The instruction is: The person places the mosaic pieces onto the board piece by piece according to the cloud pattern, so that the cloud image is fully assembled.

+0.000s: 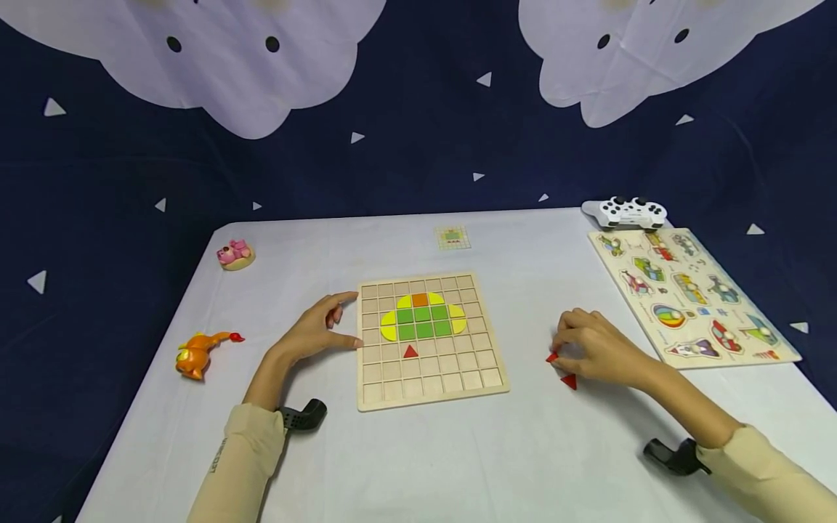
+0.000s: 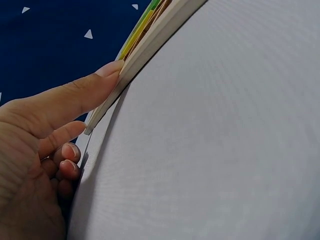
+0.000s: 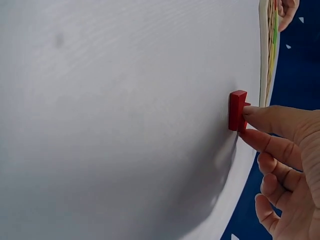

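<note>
A square wooden grid board (image 1: 426, 394) lies on the white table. Green squares (image 1: 423, 314), an orange square (image 1: 419, 299) and several yellow rounded pieces (image 1: 389, 332) form a domed shape on it, with one red triangle (image 1: 410, 352) below. My left hand (image 1: 315, 330) touches the board's left edge with thumb (image 2: 102, 80) and index fingertip, its other fingers curled in. Right of the board, my right hand (image 1: 598, 349) pinches a red triangular piece (image 1: 552, 357) between thumb and index finger. A second red triangle (image 1: 569, 381) lies on the table just under that hand.
Behind the board lies a small pattern card (image 1: 453, 237). A wooden picture puzzle (image 1: 693, 298) and a white game controller (image 1: 625, 213) are at the right. On the left stand an orange toy (image 1: 197, 357) and a pink figurine (image 1: 235, 254).
</note>
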A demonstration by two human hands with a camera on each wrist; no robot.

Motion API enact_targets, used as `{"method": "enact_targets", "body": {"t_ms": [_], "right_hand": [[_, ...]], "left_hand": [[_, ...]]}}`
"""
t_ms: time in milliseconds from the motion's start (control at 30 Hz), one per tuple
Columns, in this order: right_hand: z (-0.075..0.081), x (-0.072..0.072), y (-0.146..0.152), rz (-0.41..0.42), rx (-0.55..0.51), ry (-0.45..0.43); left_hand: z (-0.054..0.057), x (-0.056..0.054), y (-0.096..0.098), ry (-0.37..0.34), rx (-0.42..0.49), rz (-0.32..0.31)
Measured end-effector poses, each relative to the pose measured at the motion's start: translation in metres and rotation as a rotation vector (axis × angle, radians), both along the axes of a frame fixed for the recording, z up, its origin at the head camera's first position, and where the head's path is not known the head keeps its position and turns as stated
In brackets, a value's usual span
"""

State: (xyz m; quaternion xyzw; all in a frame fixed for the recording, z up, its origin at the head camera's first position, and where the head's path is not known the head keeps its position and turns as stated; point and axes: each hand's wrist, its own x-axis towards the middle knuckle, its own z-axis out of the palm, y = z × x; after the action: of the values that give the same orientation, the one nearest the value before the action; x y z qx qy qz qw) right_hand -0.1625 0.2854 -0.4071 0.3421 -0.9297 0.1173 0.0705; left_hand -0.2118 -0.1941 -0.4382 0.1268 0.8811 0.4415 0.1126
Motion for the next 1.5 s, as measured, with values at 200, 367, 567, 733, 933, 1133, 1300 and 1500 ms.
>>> {"method": "enact_targets", "body": {"t_ms": [200,367,567,733,933,1133,1300,1500], "right_hand": [[0.000,-0.008,-0.011,0.032,-0.022,0.045],[0.001,-0.018,-0.030,0.064,-0.056,0.040],[0.006,-0.025,-0.061,0.101,-0.065,0.005],[0.010,-0.032,-0.089,0.136,-0.062,-0.032],[0.012,-0.035,-0.122,0.187,-0.063,-0.043],[0.012,-0.036,-0.147,0.222,-0.040,-0.074],[0.011,-0.037,-0.158,0.239,-0.006,-0.070],[0.008,-0.039,-0.170,0.265,0.015,-0.038]], "left_hand": [[0.001,0.001,0.000,-0.008,0.000,0.003],[0.002,0.001,0.000,-0.015,0.002,0.005],[0.001,0.001,0.000,-0.011,-0.005,0.002],[-0.001,0.000,-0.001,-0.015,0.000,0.005],[-0.001,0.000,-0.001,-0.015,0.002,0.005],[-0.001,-0.001,-0.001,-0.006,0.013,0.002],[0.000,-0.002,0.000,-0.003,0.016,-0.003],[-0.001,-0.002,-0.001,-0.010,0.017,0.013]]}}
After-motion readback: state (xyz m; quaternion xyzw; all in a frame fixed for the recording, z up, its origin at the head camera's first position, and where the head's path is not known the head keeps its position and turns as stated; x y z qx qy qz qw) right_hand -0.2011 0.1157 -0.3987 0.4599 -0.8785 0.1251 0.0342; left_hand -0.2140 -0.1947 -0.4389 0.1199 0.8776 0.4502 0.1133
